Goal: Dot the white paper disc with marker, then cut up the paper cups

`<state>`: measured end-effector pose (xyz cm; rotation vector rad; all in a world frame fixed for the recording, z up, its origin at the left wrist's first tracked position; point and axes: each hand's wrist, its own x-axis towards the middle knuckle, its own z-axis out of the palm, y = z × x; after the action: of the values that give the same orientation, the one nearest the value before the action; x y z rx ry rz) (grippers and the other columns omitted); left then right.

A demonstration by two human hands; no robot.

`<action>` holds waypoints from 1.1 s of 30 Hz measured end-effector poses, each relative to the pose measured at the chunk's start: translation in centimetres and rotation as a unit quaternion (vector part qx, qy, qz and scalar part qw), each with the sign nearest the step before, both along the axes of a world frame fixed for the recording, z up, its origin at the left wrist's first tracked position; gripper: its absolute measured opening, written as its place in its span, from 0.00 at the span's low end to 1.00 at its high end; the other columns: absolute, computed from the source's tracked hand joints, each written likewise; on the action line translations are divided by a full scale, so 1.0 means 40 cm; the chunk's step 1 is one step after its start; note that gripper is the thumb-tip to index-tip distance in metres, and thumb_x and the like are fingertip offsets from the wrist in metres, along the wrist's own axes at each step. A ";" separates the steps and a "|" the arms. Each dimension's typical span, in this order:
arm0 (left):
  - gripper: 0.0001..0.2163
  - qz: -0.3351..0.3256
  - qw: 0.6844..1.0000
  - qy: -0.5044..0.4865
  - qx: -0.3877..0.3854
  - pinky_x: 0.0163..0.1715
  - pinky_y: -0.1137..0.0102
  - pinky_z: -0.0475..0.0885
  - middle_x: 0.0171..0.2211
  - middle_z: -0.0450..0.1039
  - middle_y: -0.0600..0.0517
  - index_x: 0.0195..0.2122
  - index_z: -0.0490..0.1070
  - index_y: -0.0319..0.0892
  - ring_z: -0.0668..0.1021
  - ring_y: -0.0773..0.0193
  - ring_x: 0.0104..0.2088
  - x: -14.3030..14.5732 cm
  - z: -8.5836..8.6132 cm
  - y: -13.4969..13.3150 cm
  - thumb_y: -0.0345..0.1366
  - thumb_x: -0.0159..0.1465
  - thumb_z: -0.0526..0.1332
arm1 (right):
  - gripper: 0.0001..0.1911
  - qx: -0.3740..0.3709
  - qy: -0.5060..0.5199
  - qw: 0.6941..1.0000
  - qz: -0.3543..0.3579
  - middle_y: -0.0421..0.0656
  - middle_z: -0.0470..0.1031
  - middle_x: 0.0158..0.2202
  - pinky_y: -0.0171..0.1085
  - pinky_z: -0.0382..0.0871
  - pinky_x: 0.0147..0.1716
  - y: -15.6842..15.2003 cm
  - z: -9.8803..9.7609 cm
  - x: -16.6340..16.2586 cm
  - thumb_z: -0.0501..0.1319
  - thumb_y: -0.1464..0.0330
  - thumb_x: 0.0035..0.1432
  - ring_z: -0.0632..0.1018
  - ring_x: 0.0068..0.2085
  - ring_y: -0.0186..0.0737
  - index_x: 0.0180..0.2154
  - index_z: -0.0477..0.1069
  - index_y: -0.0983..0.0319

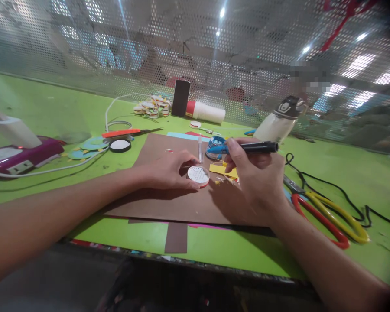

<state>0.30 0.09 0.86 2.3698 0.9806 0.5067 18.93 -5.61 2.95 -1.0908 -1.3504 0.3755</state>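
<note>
Here, left hand (172,171) pinching white disc (198,174); right hand (260,177) clasping black pen (260,147).

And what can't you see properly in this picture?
All in the head view:
Scissors: blade tips hidden behind the right hand.
White disc: fine marks too small to read.
Purple socket block: left end cut off by the left edge.
Mesh screen: things beyond it blurred and covered by its mesh.

Gridded white disc (198,175), red-edged, black marker (261,147), nearly level
</note>
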 end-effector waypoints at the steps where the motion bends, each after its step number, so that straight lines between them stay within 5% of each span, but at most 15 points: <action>1: 0.25 0.003 1.000 0.012 0.006 0.38 0.65 0.66 0.42 0.76 0.46 0.48 0.74 0.42 0.75 0.56 0.39 0.000 0.001 0.000 0.51 0.53 0.67 | 0.06 0.004 0.003 1.000 0.005 0.36 0.73 0.22 0.32 0.70 0.23 0.000 0.001 0.002 0.65 0.66 0.58 0.72 0.21 0.29 0.31 0.75 0.63; 7: 0.25 -0.009 1.000 0.008 -0.011 0.41 0.65 0.67 0.44 0.76 0.47 0.51 0.73 0.43 0.75 0.56 0.42 -0.003 -0.004 0.004 0.51 0.55 0.66 | 0.07 -0.011 0.059 0.994 0.093 0.39 0.76 0.30 0.36 0.73 0.31 0.003 -0.007 0.018 0.64 0.72 0.55 0.75 0.29 0.33 0.39 0.75 0.61; 10: 0.25 -0.012 1.000 0.010 -0.002 0.43 0.64 0.66 0.44 0.76 0.47 0.48 0.73 0.42 0.75 0.56 0.43 -0.003 -0.005 0.006 0.53 0.55 0.65 | 0.05 -0.014 0.056 0.992 0.109 0.38 0.74 0.27 0.36 0.71 0.28 0.005 -0.013 0.021 0.62 0.70 0.57 0.74 0.27 0.33 0.38 0.75 0.61; 18: 0.25 0.006 0.999 0.034 0.034 0.44 0.64 0.64 0.41 0.77 0.49 0.45 0.72 0.42 0.75 0.56 0.41 -0.003 -0.011 0.010 0.54 0.53 0.67 | 0.16 -0.087 0.008 0.992 0.091 0.35 0.66 0.15 0.33 0.62 0.17 0.004 -0.009 0.010 0.61 0.62 0.61 0.67 0.16 0.30 0.22 0.67 0.59; 33: 0.25 -0.008 0.999 0.022 0.040 0.36 0.67 0.65 0.37 0.75 0.50 0.44 0.73 0.43 0.73 0.59 0.36 -0.003 -0.015 0.008 0.57 0.54 0.64 | 0.16 -0.081 -0.043 0.993 0.071 0.34 0.67 0.18 0.33 0.65 0.24 0.022 -0.056 -0.006 0.61 0.61 0.61 0.70 0.22 0.31 0.24 0.66 0.60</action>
<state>0.17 0.40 0.27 2.4679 0.9763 0.4998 18.68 -4.72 0.71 -1.1575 -1.4991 0.5571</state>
